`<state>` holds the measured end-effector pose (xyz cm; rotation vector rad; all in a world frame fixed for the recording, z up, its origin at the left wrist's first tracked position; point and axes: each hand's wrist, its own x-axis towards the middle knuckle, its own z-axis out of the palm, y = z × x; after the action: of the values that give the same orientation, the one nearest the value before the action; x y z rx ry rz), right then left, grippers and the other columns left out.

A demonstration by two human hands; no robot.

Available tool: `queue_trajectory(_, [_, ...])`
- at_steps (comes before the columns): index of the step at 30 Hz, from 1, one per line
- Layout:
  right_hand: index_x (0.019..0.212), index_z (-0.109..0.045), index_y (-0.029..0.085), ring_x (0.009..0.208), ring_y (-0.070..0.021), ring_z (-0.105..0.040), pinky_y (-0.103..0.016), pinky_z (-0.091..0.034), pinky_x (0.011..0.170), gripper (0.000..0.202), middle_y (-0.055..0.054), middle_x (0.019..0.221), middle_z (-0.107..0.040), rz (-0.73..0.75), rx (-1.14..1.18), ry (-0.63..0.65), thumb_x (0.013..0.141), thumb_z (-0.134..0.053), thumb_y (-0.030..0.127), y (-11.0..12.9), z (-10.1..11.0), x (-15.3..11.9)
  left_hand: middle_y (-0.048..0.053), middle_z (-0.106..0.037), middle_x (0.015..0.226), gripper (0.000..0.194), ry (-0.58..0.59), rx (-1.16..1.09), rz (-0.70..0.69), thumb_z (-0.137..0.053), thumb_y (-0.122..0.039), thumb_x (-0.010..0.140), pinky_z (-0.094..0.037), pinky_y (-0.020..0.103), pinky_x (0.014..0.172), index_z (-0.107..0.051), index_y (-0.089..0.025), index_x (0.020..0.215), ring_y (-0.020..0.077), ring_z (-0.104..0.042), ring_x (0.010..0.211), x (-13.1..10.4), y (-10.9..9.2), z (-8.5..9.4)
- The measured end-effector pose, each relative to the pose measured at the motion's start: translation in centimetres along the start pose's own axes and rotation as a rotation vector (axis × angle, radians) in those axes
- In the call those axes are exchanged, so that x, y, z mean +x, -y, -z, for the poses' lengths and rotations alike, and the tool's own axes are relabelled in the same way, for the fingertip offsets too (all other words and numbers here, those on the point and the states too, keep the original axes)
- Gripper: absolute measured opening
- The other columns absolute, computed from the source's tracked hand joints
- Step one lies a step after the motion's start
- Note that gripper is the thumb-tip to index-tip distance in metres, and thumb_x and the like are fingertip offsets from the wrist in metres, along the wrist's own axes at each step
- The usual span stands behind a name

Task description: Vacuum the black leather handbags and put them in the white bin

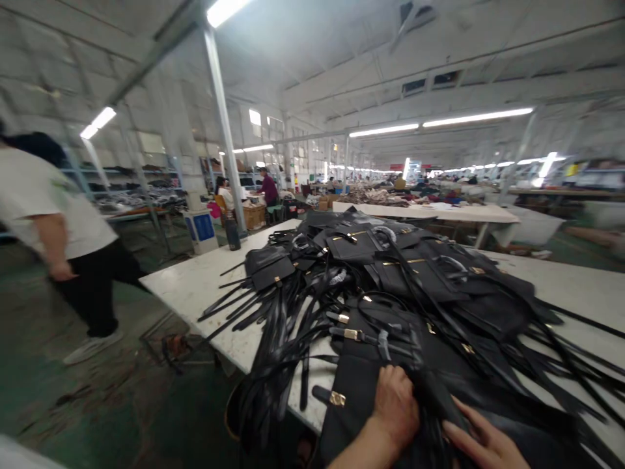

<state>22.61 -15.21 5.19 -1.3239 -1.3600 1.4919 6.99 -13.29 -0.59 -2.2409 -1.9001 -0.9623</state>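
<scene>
The right hand [481,436] is close to us, with its thumb and fingers on two sides of a black piece [439,397], so it seems to pinch it. The left hand [398,404] is just beside it, fingers curled in tight on the black bag [359,365]. I cannot tell what the left fingers pinch, as their tips are hidden.

To do this well, I think one hand should keep the bag steady and the other should lift the piece gently. A hard tug could bend it or leave a crease. It looks soft, so a flat, easy hold should be kind to it. The straps [280,326] lie in a big tangle, so it would help to keep them out from under the fingers. Nails and the gold clasps [336,398] could scratch the skin of the bag, so slow moves seem best.

The bag lies at the near edge of the pale worktop [170,280], in front of a heap of other black bags [322,234]. It is black and mostly smooth, with a soft shine. The clasps sit on short tabs along its left side. Shiny, clear wrap [384,345] shows near its handle.
</scene>
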Motion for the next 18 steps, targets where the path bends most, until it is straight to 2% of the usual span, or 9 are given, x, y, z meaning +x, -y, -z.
queue_trajectory(1, [0.124, -0.038, 0.011, 0.037, -0.0189, -0.054, -0.027, -0.046, 0.034, 0.071, 0.002, 0.049, -0.058, 0.007, 0.013, 0.009, 0.066, -0.061, 0.046, 0.8, -0.6, -0.3, 0.006, -0.056, 0.079, 0.011, -0.003, -0.007, 0.003, -0.049, -0.012, 0.066, -0.036, 0.033, 0.07, -0.058, -0.017, 0.071, 0.0185, -0.047, 0.077, 0.2, -0.2, 0.6])
queue_trajectory(4, [0.126, -0.035, 0.009, 0.037, -0.0137, -0.051, -0.024, -0.045, 0.034, 0.074, 0.002, 0.053, -0.057, 0.095, 0.1, -0.101, 0.066, -0.064, 0.041, 2.7, -1.6, 0.1, 0.006, -0.055, 0.079, 0.018, 0.015, -0.064, -0.011, -0.043, -0.008, 0.071, -0.036, 0.034, 0.071, -0.059, -0.017, 0.074, 0.0183, -0.047, 0.078, 1.2, -0.5, 1.4])
queue_trajectory(5, [0.128, -0.033, 0.008, 0.037, -0.0129, -0.05, -0.024, -0.044, 0.034, 0.078, 0.002, 0.055, -0.057, 0.095, 0.133, -0.171, 0.064, -0.066, 0.039, 2.9, -1.5, 0.5, 0.006, -0.055, 0.079, 0.019, 0.02, -0.081, -0.019, -0.041, -0.009, 0.073, -0.036, 0.034, 0.072, -0.059, -0.017, 0.075, 0.0184, -0.048, 0.079, 1.6, -0.4, 1.4])
queue_trajectory(9, [0.13, -0.03, 0.008, 0.038, -0.0116, -0.05, -0.022, -0.044, 0.034, 0.077, 0.001, 0.059, -0.058, 0.103, 0.214, -0.28, 0.068, -0.065, 0.037, 2.5, 0.7, 0.3, 0.005, -0.057, 0.082, 0.022, 0.022, -0.117, -0.046, -0.038, -0.011, 0.079, -0.036, 0.037, 0.079, -0.059, -0.018, 0.076, 0.0187, -0.05, 0.084, 2.3, -0.2, 1.3])
queue_trajectory(13, [0.13, -0.028, 0.009, 0.037, -0.0108, -0.05, -0.022, -0.043, 0.033, 0.077, -0.001, 0.064, -0.06, 0.06, 0.217, -0.275, 0.069, -0.064, 0.037, 1.7, 2.3, -2.2, 0.007, -0.058, 0.102, 0.02, -0.007, -0.109, -0.05, -0.039, -0.012, 0.078, -0.031, 0.042, 0.091, -0.058, -0.018, 0.08, 0.0214, -0.047, 0.102, 2.4, -0.2, 1.4])
queue_trajectory(15, [0.13, -0.028, 0.011, 0.037, -0.01, -0.05, -0.021, -0.044, 0.033, 0.075, -0.002, 0.068, -0.061, 0.056, 0.218, -0.25, 0.07, -0.063, 0.036, 1.5, 2.4, -3.3, 0.008, -0.056, 0.111, 0.018, -0.021, -0.072, -0.062, -0.041, -0.012, 0.077, -0.026, 0.044, 0.096, -0.057, -0.018, 0.082, 0.0229, -0.043, 0.111, 2.5, -0.3, 1.3])
queue_trajectory(18, [0.13, -0.03, 0.013, 0.036, -0.0091, -0.05, -0.021, -0.044, 0.032, 0.072, -0.003, 0.073, -0.061, 0.023, 0.222, -0.183, 0.07, -0.063, 0.036, 1.3, 2.3, -4.6, 0.007, -0.057, 0.112, 0.016, -0.009, -0.032, -0.072, -0.043, -0.015, 0.077, -0.022, 0.047, 0.099, -0.055, -0.018, 0.086, 0.0241, -0.039, 0.117, 2.7, -0.4, 1.3])
